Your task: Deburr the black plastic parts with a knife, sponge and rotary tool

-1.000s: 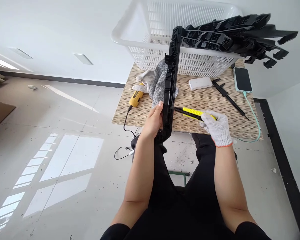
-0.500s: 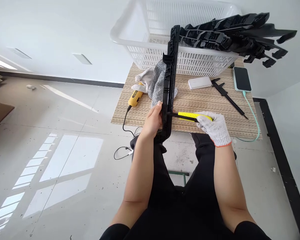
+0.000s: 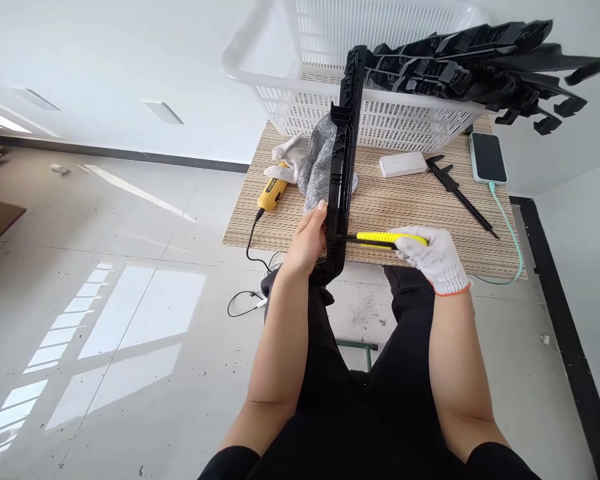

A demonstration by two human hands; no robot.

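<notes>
My bare left hand [image 3: 309, 240] grips a long black plastic part [image 3: 346, 153] near its lower end, thumb lying along its edge. The part stands lengthwise away from me, over the table's front edge. In my right hand [image 3: 433, 259], which wears a white knit glove with an orange cuff, is a yellow and black utility knife [image 3: 384, 239]. Its dark tip reaches the right side of the part, close to my left fingers; the exact contact is hidden. Behind the part lie grey and white gloves [image 3: 320, 160], beside a yellow corded tool [image 3: 273, 193].
A white plastic basket [image 3: 290, 85] stands at the back, with several black plastic parts [image 3: 460, 73] jutting over its right side. On the wooden table [image 3: 405, 207] lie a white box [image 3: 403, 165], a black caliper [image 3: 460, 193] and a phone [image 3: 487, 157] on a green cable.
The utility knife has shifted slightly down along the part, toward me, with its handle turned closer to level. My left hand keeps its grip. The view has moved a little.
</notes>
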